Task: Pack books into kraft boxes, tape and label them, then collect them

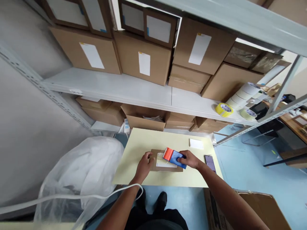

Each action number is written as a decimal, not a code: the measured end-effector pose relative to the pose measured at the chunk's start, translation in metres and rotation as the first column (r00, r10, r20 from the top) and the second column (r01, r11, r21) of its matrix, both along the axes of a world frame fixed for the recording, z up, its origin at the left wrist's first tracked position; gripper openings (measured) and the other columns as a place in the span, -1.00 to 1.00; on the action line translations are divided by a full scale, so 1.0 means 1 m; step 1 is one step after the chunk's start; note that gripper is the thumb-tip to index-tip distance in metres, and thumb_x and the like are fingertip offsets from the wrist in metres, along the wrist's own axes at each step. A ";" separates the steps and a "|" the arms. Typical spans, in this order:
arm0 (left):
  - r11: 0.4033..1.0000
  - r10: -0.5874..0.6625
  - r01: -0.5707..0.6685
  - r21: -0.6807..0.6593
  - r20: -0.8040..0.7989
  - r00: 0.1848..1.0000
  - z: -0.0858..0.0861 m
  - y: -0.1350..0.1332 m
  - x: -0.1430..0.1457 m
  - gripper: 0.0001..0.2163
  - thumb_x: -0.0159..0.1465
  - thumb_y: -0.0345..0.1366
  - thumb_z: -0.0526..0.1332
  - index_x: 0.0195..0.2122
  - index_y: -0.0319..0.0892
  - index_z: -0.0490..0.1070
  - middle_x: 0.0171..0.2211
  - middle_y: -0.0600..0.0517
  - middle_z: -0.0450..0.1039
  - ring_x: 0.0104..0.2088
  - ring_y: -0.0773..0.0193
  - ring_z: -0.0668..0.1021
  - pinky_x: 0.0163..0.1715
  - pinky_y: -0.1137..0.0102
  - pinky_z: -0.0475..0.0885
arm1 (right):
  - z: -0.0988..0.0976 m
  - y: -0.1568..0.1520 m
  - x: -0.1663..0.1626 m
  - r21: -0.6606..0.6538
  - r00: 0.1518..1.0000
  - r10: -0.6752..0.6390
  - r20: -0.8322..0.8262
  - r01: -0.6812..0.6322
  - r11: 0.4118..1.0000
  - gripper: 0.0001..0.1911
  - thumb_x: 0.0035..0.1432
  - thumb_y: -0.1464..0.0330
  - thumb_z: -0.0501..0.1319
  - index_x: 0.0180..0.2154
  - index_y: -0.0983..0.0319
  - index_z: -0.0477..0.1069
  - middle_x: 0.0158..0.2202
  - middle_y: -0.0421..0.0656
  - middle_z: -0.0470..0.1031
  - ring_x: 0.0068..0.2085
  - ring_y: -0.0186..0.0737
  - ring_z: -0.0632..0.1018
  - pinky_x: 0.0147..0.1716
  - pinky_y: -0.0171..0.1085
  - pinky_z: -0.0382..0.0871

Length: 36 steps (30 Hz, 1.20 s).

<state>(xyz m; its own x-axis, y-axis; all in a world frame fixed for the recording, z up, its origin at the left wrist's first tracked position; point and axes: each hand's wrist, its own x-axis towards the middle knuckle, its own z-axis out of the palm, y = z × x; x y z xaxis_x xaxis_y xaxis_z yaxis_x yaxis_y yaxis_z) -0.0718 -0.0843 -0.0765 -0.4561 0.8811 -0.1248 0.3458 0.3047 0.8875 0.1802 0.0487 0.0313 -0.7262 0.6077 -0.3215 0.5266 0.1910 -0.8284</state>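
A small cardboard box (155, 164) with a white label (165, 164) on its top lies on the pale yellow table (134, 143). My left hand (145, 165) grips the box's left end, thumb over the near corner and fingers bent at the edge. In my right hand (189, 159) is a blue and red tape dispenser (176, 157), with the fingers closed around its blue body. The dispenser's red end is over the label and hides part of it. Whether its tape touches the box I cannot tell.
A phone (210, 164) and a white paper stack (196, 143) lie on the table's right side. Behind stands a shelf (144, 92) with cardboard boxes and tape rolls (224, 109). A white cable (96, 196) crosses my left forearm, near a plastic bag (83, 166).
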 end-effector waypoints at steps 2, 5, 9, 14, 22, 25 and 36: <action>0.997 0.020 -0.016 0.081 -0.060 0.998 0.008 -0.003 0.001 -0.74 0.26 -0.13 0.15 -0.10 -0.10 0.46 -0.04 -0.11 0.56 0.01 0.06 0.59 0.04 0.17 0.46 | 0.002 0.005 -0.007 0.036 0.997 0.029 0.074 -0.032 0.999 -0.78 0.05 0.23 0.25 -0.46 0.24 0.36 -0.52 -0.28 0.32 -0.45 -0.34 0.33 -0.46 -0.35 0.17; 0.976 0.070 -0.045 0.214 -0.110 0.991 0.028 -0.006 0.005 -0.72 0.31 -0.10 0.10 -0.16 -0.11 0.52 -0.05 -0.14 0.55 0.03 0.03 0.55 0.12 0.14 0.40 | 0.010 0.007 -0.016 0.082 0.984 0.080 0.158 -0.094 0.992 -0.81 0.05 0.25 0.26 -0.46 0.24 0.38 -0.50 -0.27 0.37 -0.45 -0.34 0.35 -0.46 -0.36 0.18; 0.994 -0.070 0.044 0.103 0.257 0.964 0.053 -0.001 0.012 -0.61 0.35 0.03 0.05 -0.25 -0.11 0.55 -0.31 -0.02 0.59 -0.27 0.16 0.59 -0.19 0.30 0.47 | 0.016 0.004 -0.023 0.112 0.968 0.107 0.229 -0.136 0.984 -0.83 0.06 0.26 0.25 -0.42 0.24 0.42 -0.48 -0.26 0.41 -0.44 -0.32 0.38 -0.45 -0.36 0.22; 0.998 -0.051 0.021 0.059 0.574 0.817 0.059 0.009 0.017 -0.62 0.21 0.06 0.19 -0.31 -0.18 0.55 -0.43 0.04 0.55 -0.45 0.27 0.51 -0.42 0.41 0.39 | 0.023 -0.001 -0.030 0.145 0.943 0.134 0.305 -0.186 0.972 -0.78 0.09 0.23 0.26 -0.30 0.26 0.51 -0.42 -0.22 0.50 -0.41 -0.28 0.44 -0.43 -0.35 0.27; 0.992 0.099 -0.122 0.038 0.375 0.922 0.038 -0.002 -0.006 -0.65 0.24 0.01 0.15 -0.35 -0.17 0.56 -0.45 0.02 0.59 -0.45 0.24 0.54 -0.41 0.39 0.39 | 0.033 -0.005 -0.033 0.234 0.890 0.149 0.432 -0.270 0.934 -0.78 0.13 0.22 0.26 -0.28 0.24 0.54 -0.42 -0.20 0.57 -0.40 -0.25 0.50 -0.39 -0.33 0.31; 0.993 0.116 -0.121 -0.011 0.386 0.915 0.025 -0.009 -0.022 -0.62 0.21 0.04 0.16 -0.30 -0.17 0.57 -0.42 -0.01 0.62 -0.47 0.23 0.55 -0.38 0.36 0.43 | 0.030 -0.006 -0.032 0.230 0.881 0.129 0.455 -0.255 0.939 -0.78 0.14 0.21 0.26 -0.30 0.23 0.54 -0.43 -0.20 0.58 -0.41 -0.25 0.51 -0.41 -0.33 0.30; 0.979 0.203 -0.193 -0.066 0.417 0.886 0.008 -0.004 -0.028 -0.71 0.23 -0.06 0.13 -0.31 -0.14 0.53 -0.41 -0.01 0.62 -0.32 0.18 0.64 -0.23 0.33 0.54 | 0.035 -0.008 -0.060 0.232 0.867 0.101 0.489 -0.241 0.942 -0.65 0.21 0.08 0.27 -0.23 0.23 0.59 -0.33 -0.11 0.65 -0.33 -0.18 0.58 -0.34 -0.30 0.34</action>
<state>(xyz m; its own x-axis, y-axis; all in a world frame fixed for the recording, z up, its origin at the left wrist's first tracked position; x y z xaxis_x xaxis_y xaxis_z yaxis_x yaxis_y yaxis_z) -0.0998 -0.0882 -0.0684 -0.5215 0.7730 -0.3613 -0.1265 0.3487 0.9287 0.1199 0.0409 0.0662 -0.6349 0.6020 -0.4842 0.7726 0.4972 -0.3948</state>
